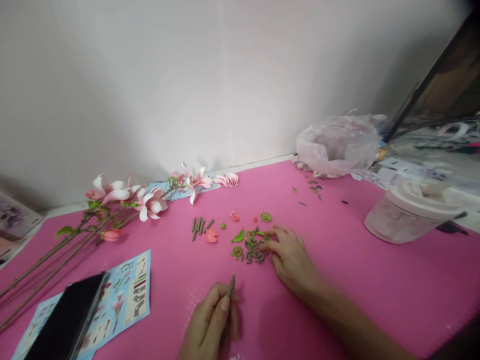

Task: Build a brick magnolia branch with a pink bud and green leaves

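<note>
My left hand (213,320) is closed around a thin grey-brown stem piece (232,286), its tip pointing up past the thumb. Over the right edge of a pile of small brown stem parts (254,252) hovers or rests my right hand (287,252), fingers curved and apart; I cannot tell whether the fingertips touch a part. Mixed in or beside the pile are a green leaf (238,236) and a green ring (237,251). Another green ring (266,216) lies behind it. Left of the pile are a pink bud (211,236) and several longer brown sticks (200,226).
Assembled pink magnolia stems (112,200) lie at left, with pink petals (227,180) by the wall. A phone (67,317) covers part of an instruction sheet (140,290). At right stand a lidded container (399,215) and a plastic bag (337,145); loose bits (315,187) lie before the bag.
</note>
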Motion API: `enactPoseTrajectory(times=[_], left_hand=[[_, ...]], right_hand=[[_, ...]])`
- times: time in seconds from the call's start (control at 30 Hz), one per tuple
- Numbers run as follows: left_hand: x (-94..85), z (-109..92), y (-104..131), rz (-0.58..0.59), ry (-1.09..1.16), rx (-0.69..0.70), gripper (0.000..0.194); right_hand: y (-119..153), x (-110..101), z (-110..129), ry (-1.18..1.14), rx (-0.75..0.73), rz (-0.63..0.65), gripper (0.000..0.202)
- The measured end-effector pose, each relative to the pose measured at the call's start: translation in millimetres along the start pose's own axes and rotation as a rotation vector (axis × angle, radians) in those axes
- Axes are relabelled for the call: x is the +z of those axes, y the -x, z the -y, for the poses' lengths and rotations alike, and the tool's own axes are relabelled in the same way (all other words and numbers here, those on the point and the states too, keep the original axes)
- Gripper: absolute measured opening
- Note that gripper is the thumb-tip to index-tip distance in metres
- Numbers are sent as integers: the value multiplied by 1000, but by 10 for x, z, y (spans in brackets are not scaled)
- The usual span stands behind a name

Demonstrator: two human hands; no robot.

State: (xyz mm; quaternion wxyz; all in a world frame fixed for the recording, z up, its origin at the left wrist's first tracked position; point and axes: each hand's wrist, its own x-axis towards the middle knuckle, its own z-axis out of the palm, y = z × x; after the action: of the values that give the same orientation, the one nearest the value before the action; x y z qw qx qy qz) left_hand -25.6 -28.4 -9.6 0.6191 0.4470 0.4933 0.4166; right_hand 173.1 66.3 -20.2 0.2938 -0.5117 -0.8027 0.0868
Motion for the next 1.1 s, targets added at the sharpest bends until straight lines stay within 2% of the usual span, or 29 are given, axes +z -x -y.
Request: enactPoseTrajectory(times=[0.2, 0.43, 0.77, 1.1], left_hand=[[-26, 28, 0, 15, -38, 7, 41], [-36, 67, -14, 26, 19, 12, 35], [-12, 13, 0, 7, -27, -13, 38], [4, -15, 6, -1, -32, 11, 42]], right_hand=[[-7, -26, -20, 36, 8, -56, 30], [2, 5, -26, 30, -42, 8, 31], [-35, -77, -73, 126, 110, -82, 28], [-27, -74, -75, 195, 132, -41, 35]])
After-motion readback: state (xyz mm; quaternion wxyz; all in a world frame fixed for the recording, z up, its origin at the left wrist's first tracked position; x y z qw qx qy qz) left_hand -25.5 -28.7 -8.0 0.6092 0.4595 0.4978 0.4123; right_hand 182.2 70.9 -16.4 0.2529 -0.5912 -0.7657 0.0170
